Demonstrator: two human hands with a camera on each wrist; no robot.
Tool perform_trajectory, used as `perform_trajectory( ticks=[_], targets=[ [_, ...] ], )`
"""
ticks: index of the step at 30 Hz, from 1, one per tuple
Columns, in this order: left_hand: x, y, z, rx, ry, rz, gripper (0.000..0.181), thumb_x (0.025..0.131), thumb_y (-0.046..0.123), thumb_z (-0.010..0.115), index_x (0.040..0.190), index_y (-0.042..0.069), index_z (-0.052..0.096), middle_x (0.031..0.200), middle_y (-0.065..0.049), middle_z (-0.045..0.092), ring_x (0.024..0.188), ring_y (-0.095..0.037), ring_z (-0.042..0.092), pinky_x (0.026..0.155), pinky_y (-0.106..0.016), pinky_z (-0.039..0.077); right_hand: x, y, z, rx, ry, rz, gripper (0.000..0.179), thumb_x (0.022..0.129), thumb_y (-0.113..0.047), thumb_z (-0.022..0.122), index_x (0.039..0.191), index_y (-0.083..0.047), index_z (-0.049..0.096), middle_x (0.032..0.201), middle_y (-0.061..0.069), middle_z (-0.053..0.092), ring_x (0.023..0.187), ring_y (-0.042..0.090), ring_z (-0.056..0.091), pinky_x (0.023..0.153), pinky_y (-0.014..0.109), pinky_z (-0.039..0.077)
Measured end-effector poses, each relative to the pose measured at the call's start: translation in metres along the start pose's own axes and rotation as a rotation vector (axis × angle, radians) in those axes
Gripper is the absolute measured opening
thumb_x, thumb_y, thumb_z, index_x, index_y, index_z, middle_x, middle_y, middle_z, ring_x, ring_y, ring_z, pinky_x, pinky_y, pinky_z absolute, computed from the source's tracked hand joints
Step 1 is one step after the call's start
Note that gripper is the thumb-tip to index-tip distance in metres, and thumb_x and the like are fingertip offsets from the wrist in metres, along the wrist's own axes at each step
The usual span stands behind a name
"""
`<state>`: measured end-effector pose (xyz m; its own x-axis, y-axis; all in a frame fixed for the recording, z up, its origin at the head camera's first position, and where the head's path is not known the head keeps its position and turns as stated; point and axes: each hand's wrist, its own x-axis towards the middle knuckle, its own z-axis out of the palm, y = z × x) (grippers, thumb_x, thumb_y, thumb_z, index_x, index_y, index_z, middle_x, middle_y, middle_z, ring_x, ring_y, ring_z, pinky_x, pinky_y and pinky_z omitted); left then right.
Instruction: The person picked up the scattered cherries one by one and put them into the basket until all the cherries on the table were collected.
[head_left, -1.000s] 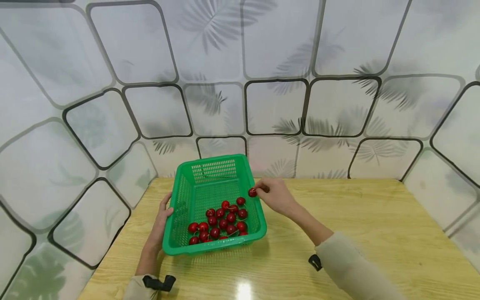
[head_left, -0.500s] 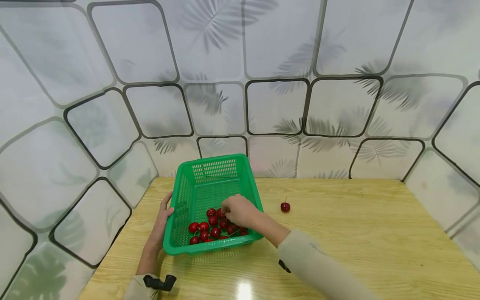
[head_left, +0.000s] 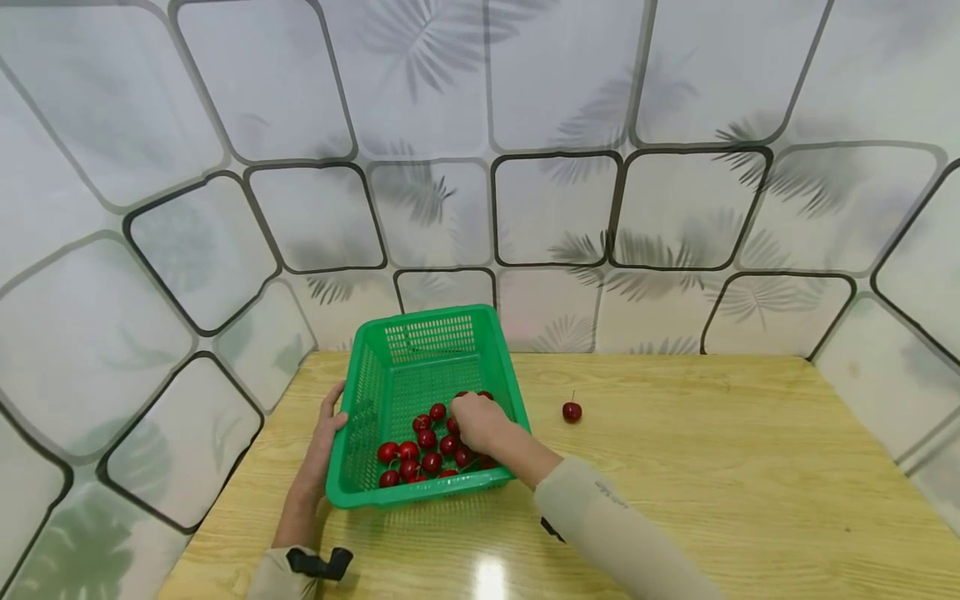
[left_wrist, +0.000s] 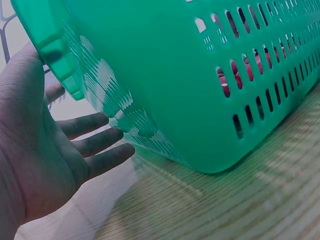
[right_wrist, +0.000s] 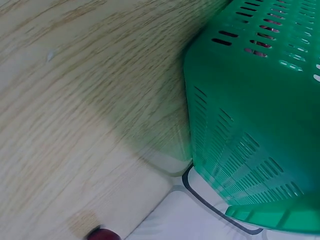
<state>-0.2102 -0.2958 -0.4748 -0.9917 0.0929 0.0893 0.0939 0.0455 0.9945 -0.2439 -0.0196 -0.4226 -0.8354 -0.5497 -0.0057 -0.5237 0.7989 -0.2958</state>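
A green plastic basket (head_left: 358, 400) with slotted walls stands on the table, holding several dark red cherries (head_left: 431, 462) towards its near side. At its left wall, my left hand (head_left: 324, 437) rests with the thumb at the rim. The left wrist view shows the fingers (left_wrist: 102, 142) nearly straight, reaching against the outer wall. My right hand (head_left: 483, 423) is inside the basket over the cherries at the right. Its fingertips are hidden from the head view, and the right wrist view shows only the basket's outside, so whether it pinches a cherry is unclear.
One single cherry (head_left: 572, 412) with its stem up lies on the wooden table (head_left: 697, 467) to the right of the basket. Behind the table and at both sides rises a patterned white wall covering (head_left: 555, 217).
My right hand has set one cherry on the table right of the basket, then moved back left into the basket. Some cherries shifted near it. My left hand has stayed at the basket.
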Motion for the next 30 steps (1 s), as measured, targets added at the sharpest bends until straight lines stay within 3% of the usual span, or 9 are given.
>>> perform_trajectory(
  ticks=[4, 11, 15, 20, 24, 30],
  targets=[
    [0.0001, 0.0009, 0.0003, -0.001, -0.001, 0.002, 0.057, 0.108, 0.027, 0.024, 0.161, 0.017, 0.002, 0.154, -0.010, 0.015, 0.114, -0.008, 0.050, 0.086, -0.024, 0.048, 0.0001, -0.0009, -0.0001, -0.031, -0.021, 0.016, 0.033, 0.091, 0.006, 0.059, 0.065, -0.013, 0.054, 0.062, -0.002, 0.052, 0.057, 0.009, 0.046, 0.053, 0.026, 0.046],
    [0.0000, 0.0016, 0.0003, -0.003, 0.001, 0.000, 0.058, 0.109, 0.027, 0.024, 0.160, 0.015, 0.001, 0.154, -0.009, 0.015, 0.114, -0.009, 0.051, 0.086, -0.025, 0.049, -0.0008, -0.0019, 0.0013, -0.028, -0.015, 0.014, 0.036, 0.090, 0.007, 0.060, 0.062, -0.015, 0.050, 0.059, -0.004, 0.046, 0.056, 0.008, 0.038, 0.050, 0.025, 0.042],
    [-0.0004, 0.0018, 0.0004, 0.006, -0.001, -0.008, 0.057, 0.109, 0.027, 0.024, 0.160, 0.016, 0.001, 0.156, -0.010, 0.013, 0.115, -0.011, 0.049, 0.086, -0.025, 0.048, -0.0020, -0.0017, 0.0037, -0.038, -0.026, 0.042, 0.033, 0.089, 0.003, 0.060, 0.062, -0.014, 0.052, 0.062, -0.002, 0.050, 0.057, 0.009, 0.042, 0.050, 0.026, 0.044],
    [-0.0010, 0.0021, 0.0010, 0.009, 0.000, -0.023, 0.057, 0.109, 0.028, 0.023, 0.161, 0.018, 0.001, 0.156, -0.012, 0.013, 0.116, -0.011, 0.048, 0.087, -0.025, 0.048, -0.0035, -0.0025, 0.0047, -0.083, -0.040, 0.115, 0.018, 0.088, -0.005, 0.064, 0.071, -0.010, 0.063, 0.085, 0.006, 0.062, 0.078, 0.019, 0.058, 0.060, 0.036, 0.054],
    [-0.0009, 0.0024, 0.0014, 0.006, 0.000, -0.026, 0.057, 0.109, 0.028, 0.023, 0.161, 0.018, 0.001, 0.156, -0.013, 0.014, 0.115, -0.011, 0.049, 0.087, -0.026, 0.048, -0.0042, -0.0029, 0.0042, -0.106, -0.032, 0.152, 0.012, 0.088, -0.008, 0.066, 0.077, -0.009, 0.069, 0.101, 0.011, 0.064, 0.097, 0.028, 0.060, 0.070, 0.042, 0.056],
    [-0.0006, 0.0025, 0.0011, 0.019, -0.003, -0.020, 0.058, 0.109, 0.028, 0.023, 0.161, 0.017, 0.001, 0.157, -0.012, 0.012, 0.117, -0.012, 0.046, 0.087, -0.025, 0.047, -0.0042, -0.0025, 0.0040, -0.113, -0.006, 0.154, 0.009, 0.088, -0.008, 0.067, 0.080, -0.008, 0.070, 0.103, 0.012, 0.064, 0.097, 0.028, 0.060, 0.073, 0.042, 0.056]
  ],
)
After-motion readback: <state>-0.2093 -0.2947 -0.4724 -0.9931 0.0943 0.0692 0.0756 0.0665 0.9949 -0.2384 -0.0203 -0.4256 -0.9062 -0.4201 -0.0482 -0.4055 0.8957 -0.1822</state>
